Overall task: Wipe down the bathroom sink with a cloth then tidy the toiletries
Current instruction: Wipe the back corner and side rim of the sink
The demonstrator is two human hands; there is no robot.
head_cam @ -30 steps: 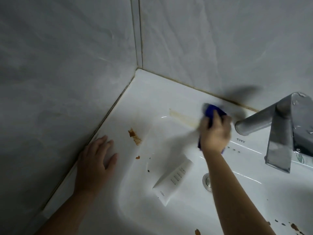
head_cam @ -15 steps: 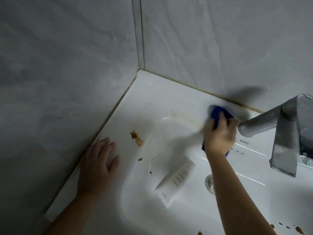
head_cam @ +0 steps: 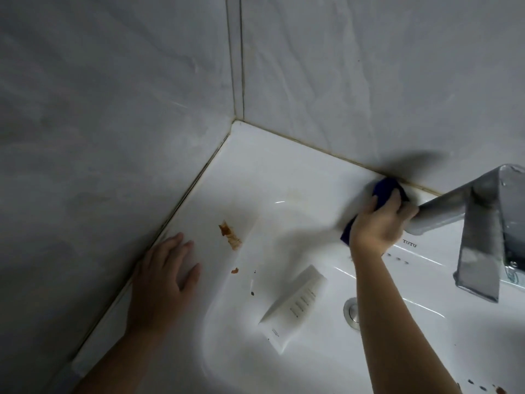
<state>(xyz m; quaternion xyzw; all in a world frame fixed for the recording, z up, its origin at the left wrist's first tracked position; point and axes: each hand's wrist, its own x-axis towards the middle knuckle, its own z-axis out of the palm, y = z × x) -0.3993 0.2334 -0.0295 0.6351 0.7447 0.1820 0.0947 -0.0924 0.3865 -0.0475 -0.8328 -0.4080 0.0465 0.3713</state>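
Compared with a second ago: right hand (head_cam: 377, 226) and blue cloth (head_cam: 386, 189) farther right along the far rim of the sink (head_cam: 284, 166), now tight against the wall seam and overlapping the end of the tap spout (head_cam: 454, 214), with no gap left between knuckles and spout. Actual contact with the spout not clear. Fingers curled over the cloth, gripping it and pressing it down on the rim. On the far rim, only a faint trace of the yellowish streak (head_cam: 295, 194), plain a second ago.

Flat and unmoved, the left hand (head_cam: 164, 280): on the left rim beside the wall, fingers straight and slightly spread, holding nothing. Just right of its fingertips, the brown smear (head_cam: 230, 234), unwiped as before, and nearer, at the basin edge, a smaller brown spot (head_cam: 234, 270). Same place as before for the white tube (head_cam: 295, 305): lying on the left slope of the basin, just left of the drain (head_cam: 350, 311).

Hard to make out: most of the cloth, covered by the right hand, with only a far tip and a dark corner left of the wrist showing. Half of the drain hidden behind the right forearm. Tap cut off at the right edge. Print on the tube too small to read. Legible under the spout: TUTU mark (head_cam: 409, 243). At the near right corner, brown specks (head_cam: 500, 390), partly cut off by the frame.
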